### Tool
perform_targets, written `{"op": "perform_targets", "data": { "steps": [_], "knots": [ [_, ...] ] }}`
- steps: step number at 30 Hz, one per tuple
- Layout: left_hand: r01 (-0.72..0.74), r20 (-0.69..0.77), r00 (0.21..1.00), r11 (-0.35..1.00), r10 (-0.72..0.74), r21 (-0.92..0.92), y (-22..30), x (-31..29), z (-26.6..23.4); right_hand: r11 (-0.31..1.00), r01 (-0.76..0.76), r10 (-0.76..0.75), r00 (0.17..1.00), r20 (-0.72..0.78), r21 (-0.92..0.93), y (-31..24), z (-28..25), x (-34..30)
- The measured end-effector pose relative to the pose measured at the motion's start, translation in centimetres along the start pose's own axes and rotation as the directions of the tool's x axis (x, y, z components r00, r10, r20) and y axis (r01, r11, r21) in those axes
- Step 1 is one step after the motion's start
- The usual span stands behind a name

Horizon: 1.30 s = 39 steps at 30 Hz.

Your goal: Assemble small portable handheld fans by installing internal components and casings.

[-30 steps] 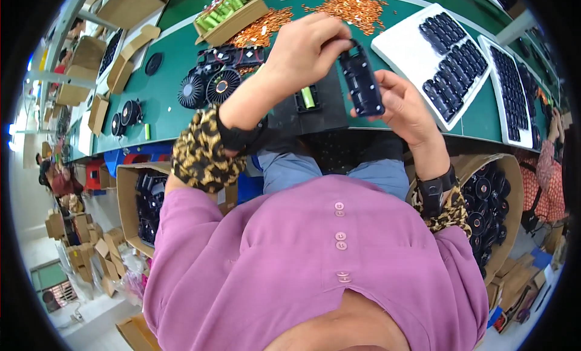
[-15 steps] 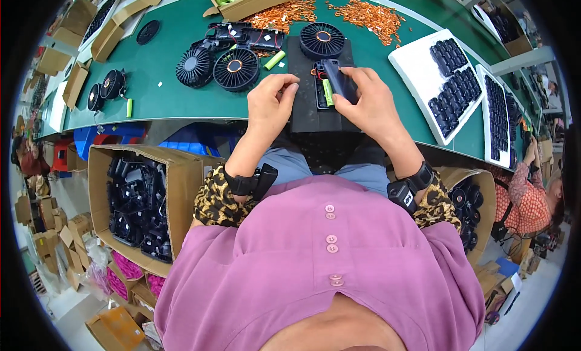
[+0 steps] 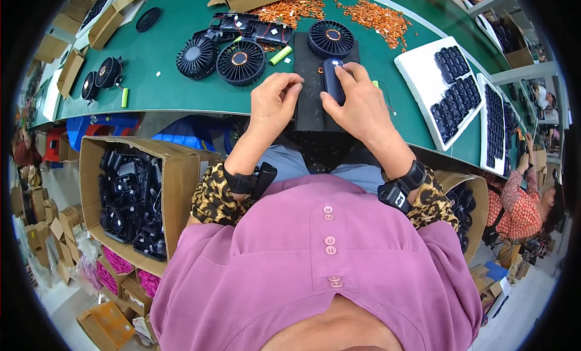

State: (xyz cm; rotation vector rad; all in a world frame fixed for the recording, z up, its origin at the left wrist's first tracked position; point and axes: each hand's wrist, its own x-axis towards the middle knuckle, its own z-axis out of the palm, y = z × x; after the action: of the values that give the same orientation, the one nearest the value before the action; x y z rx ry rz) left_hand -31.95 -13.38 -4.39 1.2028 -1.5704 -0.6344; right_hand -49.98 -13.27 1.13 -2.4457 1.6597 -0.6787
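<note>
In front of me a small black handheld fan lies on a dark mat (image 3: pixel 311 116), its round ribbed head (image 3: pixel 331 38) at the far end. My right hand (image 3: pixel 360 102) has its thumb and fingers on the dark handle cover (image 3: pixel 333 81), which sits over the handle. Just right of those fingers, a bit of a light green cylindrical cell (image 3: pixel 376 84) shows near a thin wire. My left hand (image 3: pixel 273 102) is beside the mat, thumb and fingertips pinched together; whatever they hold, if anything, is too small to make out.
Two more fan heads (image 3: pixel 241 62) and a green cell (image 3: pixel 281 55) lie left of the mat. Orange rings (image 3: pixel 378 21) are heaped at the back. White foam trays (image 3: pixel 417 78) of black parts stand right. A carton (image 3: pixel 175 205) of black parts sits below the table edge.
The dark cover has gone from tilted above the opened handle to lying over it, under my right hand. The green cell seen inside the handle now shows right of that hand. My left hand stays pinched.
</note>
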Motion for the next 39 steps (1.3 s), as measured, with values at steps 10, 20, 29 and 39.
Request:
{"op": "perform_targets", "data": {
  "steps": [10,20,29,39],
  "knots": [
    [-0.05,-0.004,0.999,0.997,0.05,0.06,0.0,0.1,0.1,0.973,0.129,-0.129,0.992,0.015,-0.193,-0.2,1.3,-0.2],
    [-0.523,0.201,0.844,0.847,0.498,0.098,4.4,9.1,2.1,0.95,0.268,-0.29,0.947,-0.136,-0.16,2.3,1.4,5.9],
    [-0.657,0.451,0.743,0.67,0.495,0.347,1.1,10.1,6.2,0.96,0.202,-0.221,0.972,-0.08,-0.193,2.0,5.2,8.4],
    [-0.58,0.455,0.796,0.718,0.399,0.385,1.1,9.4,4.1,0.953,0.18,-0.257,0.906,-0.337,-0.243,3.9,7.4,8.7]
  ]
}}
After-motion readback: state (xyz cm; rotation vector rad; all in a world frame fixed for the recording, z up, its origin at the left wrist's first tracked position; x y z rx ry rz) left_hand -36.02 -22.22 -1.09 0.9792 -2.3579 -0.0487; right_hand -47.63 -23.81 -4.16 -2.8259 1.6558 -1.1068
